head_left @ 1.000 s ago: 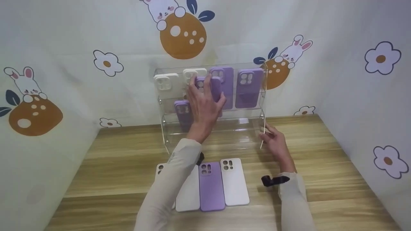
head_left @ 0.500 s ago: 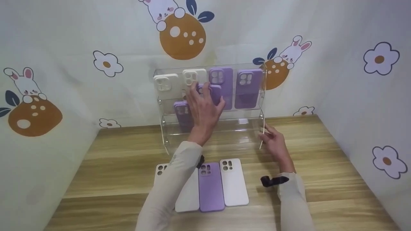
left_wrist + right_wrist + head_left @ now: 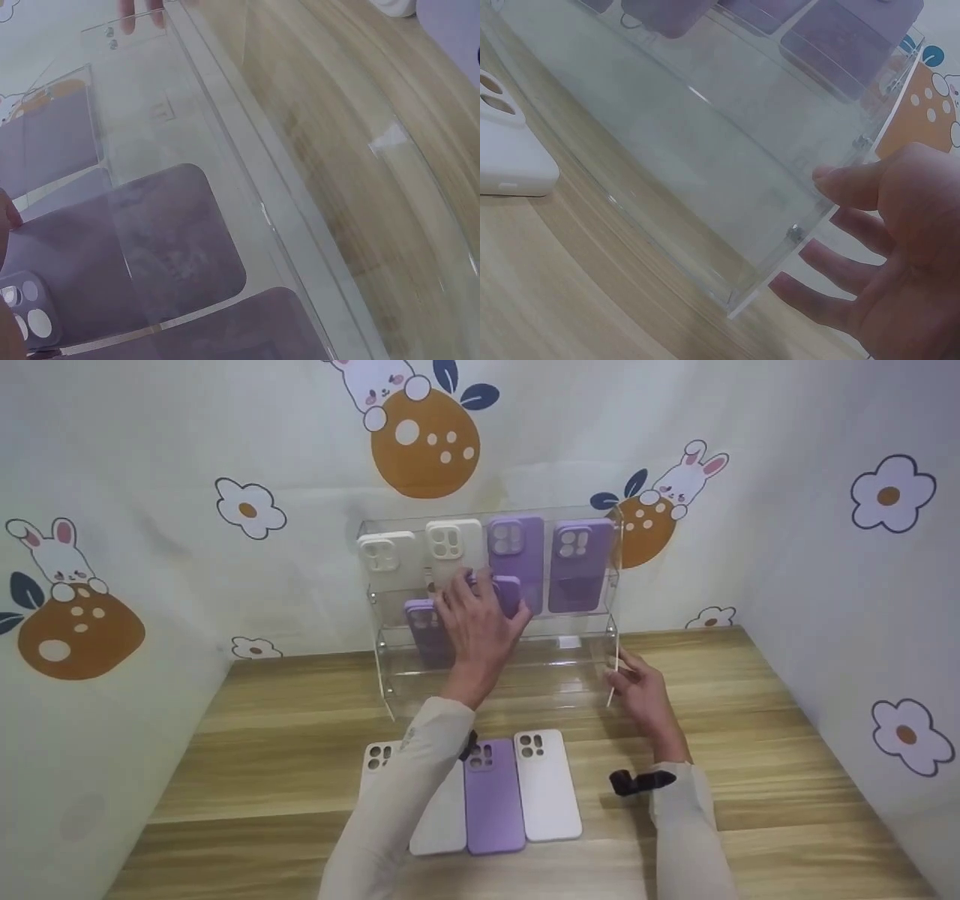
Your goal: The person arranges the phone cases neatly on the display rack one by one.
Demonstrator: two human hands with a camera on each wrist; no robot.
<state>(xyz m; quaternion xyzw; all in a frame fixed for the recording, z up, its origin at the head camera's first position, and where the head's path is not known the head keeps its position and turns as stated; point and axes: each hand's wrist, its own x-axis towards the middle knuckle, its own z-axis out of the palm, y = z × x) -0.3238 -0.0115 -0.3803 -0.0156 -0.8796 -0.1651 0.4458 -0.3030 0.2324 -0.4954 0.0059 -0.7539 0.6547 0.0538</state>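
In the head view a clear acrylic tiered stand stands on the table. My left hand grips a purple phone case by its upper part; in the left wrist view the lower end of that phone case lies behind a clear lip of the stand. Beside it, on the same middle tier, stands another purple phone case, partly covered by the hand. The right hand holds the stand's right side panel, thumb inside and fingers outside, as the right wrist view shows.
Along the top tier lean two white phone cases and two purple ones. In front of the stand, a row of white cases and a purple case lies flat on the wooden table. Patterned cloth walls enclose it.
My left hand has moved down with the purple phone case, from overlapping the top tier to the middle tier, uncovering the white case above. The right hand has stayed on the side panel.
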